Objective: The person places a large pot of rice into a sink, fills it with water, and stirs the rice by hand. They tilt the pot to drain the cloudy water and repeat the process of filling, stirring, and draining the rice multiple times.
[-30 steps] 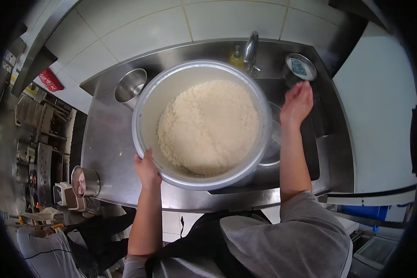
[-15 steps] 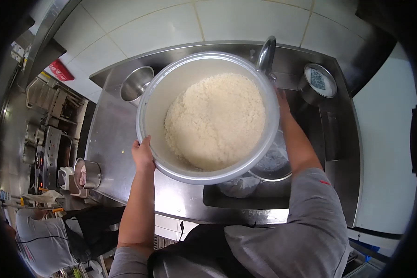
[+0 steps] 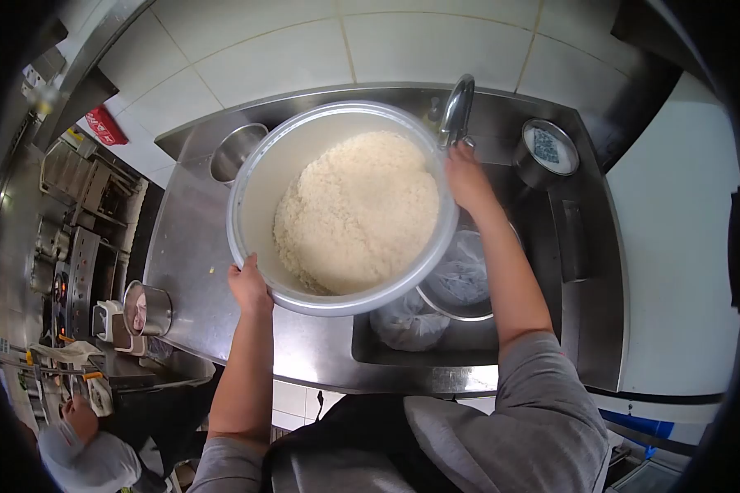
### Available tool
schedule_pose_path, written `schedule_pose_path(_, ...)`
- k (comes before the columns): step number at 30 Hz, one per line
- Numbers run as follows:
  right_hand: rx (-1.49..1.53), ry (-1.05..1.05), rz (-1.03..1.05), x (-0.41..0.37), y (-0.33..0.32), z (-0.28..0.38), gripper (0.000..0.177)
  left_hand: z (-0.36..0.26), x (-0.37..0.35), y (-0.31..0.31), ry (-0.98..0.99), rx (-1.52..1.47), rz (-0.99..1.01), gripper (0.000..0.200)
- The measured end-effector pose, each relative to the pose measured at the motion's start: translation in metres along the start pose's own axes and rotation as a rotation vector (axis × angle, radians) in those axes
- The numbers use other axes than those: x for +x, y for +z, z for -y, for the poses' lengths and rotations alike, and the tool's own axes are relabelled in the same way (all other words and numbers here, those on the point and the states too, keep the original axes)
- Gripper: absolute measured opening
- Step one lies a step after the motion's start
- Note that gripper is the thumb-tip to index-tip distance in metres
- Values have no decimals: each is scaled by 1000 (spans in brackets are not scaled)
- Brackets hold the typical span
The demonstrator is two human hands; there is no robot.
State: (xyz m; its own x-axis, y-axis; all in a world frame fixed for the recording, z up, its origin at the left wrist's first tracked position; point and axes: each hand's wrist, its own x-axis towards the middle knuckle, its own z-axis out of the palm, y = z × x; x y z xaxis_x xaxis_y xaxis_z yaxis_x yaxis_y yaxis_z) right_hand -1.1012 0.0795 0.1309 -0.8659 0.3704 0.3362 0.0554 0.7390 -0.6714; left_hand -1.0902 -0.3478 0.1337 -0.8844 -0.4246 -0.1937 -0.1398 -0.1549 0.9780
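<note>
A large round metal pot (image 3: 251,238) of white rice (image 3: 358,214) rests at the sink's edge, tilted slightly. My left hand (image 3: 249,286) grips its lower left rim, with the thumb on top and the other fingers hidden beneath. At the upper right, my right hand (image 3: 469,177) is above the pot's rim. Its fingers are curled at the lever of the chrome faucet (image 3: 457,107), and the fingertips are partly hidden. Below the pot's right side, a metal bowl (image 3: 487,309) holds a clear plastic bag (image 3: 460,267). Another plastic bag (image 3: 409,324) lies beside it in the sink (image 3: 477,355).
On the steel counter (image 3: 189,246) stand a small metal pot (image 3: 237,152) behind and a pot with pinkish contents (image 3: 150,311) at left. A metal container with a white and green item (image 3: 548,152) is at back right. Another person (image 3: 90,456) works at lower left.
My right hand has gone from the pot's right side to the faucet lever. The pot sits lower and further left, with my left hand still on its rim.
</note>
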Motion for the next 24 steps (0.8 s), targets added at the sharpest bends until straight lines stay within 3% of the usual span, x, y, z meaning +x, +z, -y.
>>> schedule_pose_path(2,-671,-230,-144,13,8,24,42,4,2,1,16,-40,12,23)
schedule_pose_path(3,-669,-232,-149,16,19,32,42,7,2,4,31,-14,-19,25)
schedule_pose_path(6,-756,-511,365,42,53,50,28,7,1,14,55,38,-76,27)
schedule_pose_path(9,-853,-535,415,87,51,52,21,7,5,29,91,106,-101,30)
schedule_pose_path(10,-728,-554,261,93,53,46,22,9,6,33,119,152,-100,31)
schedule_pose_path(11,-733,-575,269,94,51,49,22,11,3,38,111,139,-118,31)
schedule_pose_path(13,-834,-438,433,89,42,62,25,7,-4,49,127,162,-191,32)
schedule_pose_path(17,-904,-363,536,71,33,76,27,6,-8,47,89,206,-162,32)
schedule_pose_path(20,-815,-272,418,52,23,53,27,7,-10,49,224,224,-210,37)
schedule_pose_path(22,-680,-189,367,29,16,29,33,-12,-25,49,773,675,-308,54)
schedule_pose_path(23,-692,-178,356,12,6,34,33,-18,-30,50,776,663,-294,54)
schedule_pose_path(24,-643,-115,381,-11,-4,50,38,-23,-35,51,914,741,-226,51)
